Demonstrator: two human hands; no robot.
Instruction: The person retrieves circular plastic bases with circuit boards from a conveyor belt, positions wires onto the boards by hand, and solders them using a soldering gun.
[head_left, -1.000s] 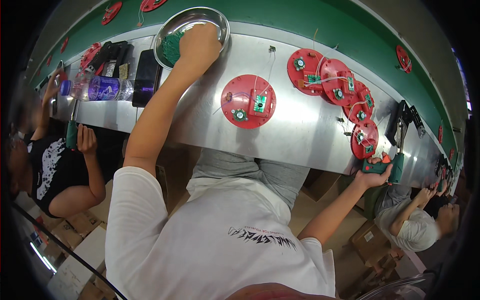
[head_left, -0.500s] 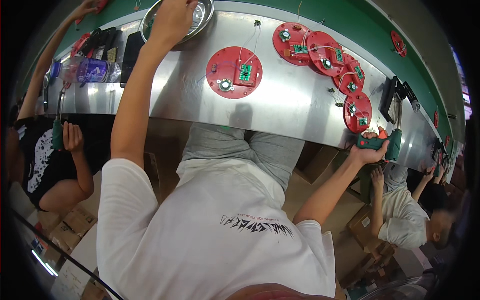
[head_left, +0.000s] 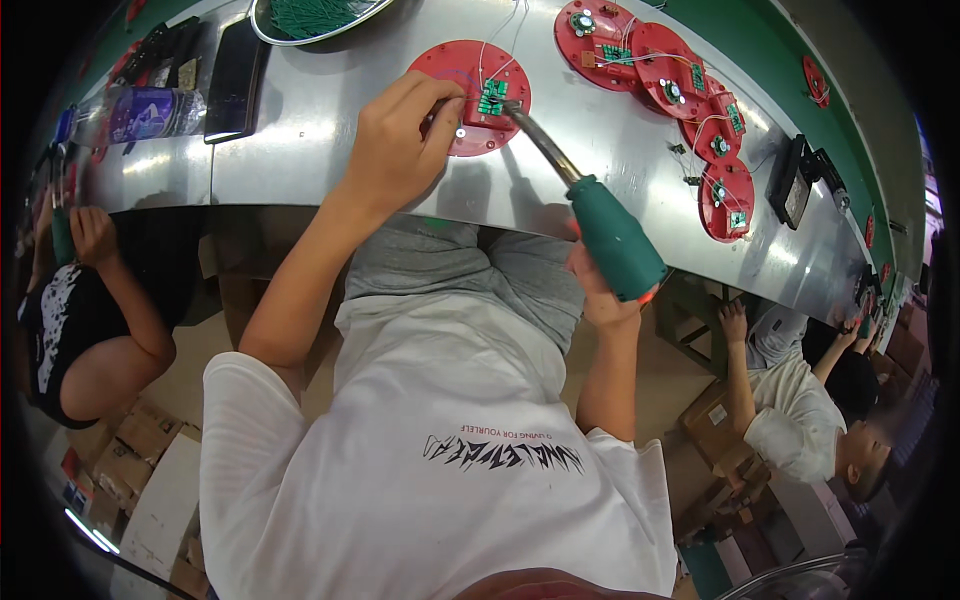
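Smooth metal table (head_left: 300,150) here, and I've pulled my left fingers (head_left: 432,92) out of the round shiny bowl (head_left: 310,42). They're curled at the flat red disc (head_left: 486,128) now, in from the near edge; can't tell if they're pinching anything. Right fingers (head_left: 583,264) grip the green-handled soldering iron (head_left: 612,235), tip now at the little green board (head_left: 493,97).

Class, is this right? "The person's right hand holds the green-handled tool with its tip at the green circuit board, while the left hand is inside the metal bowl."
Not quite. The head view shows the left hand at the red disc, away from the metal bowl. The right hand does hold the green-handled tool, tip at the green circuit board.
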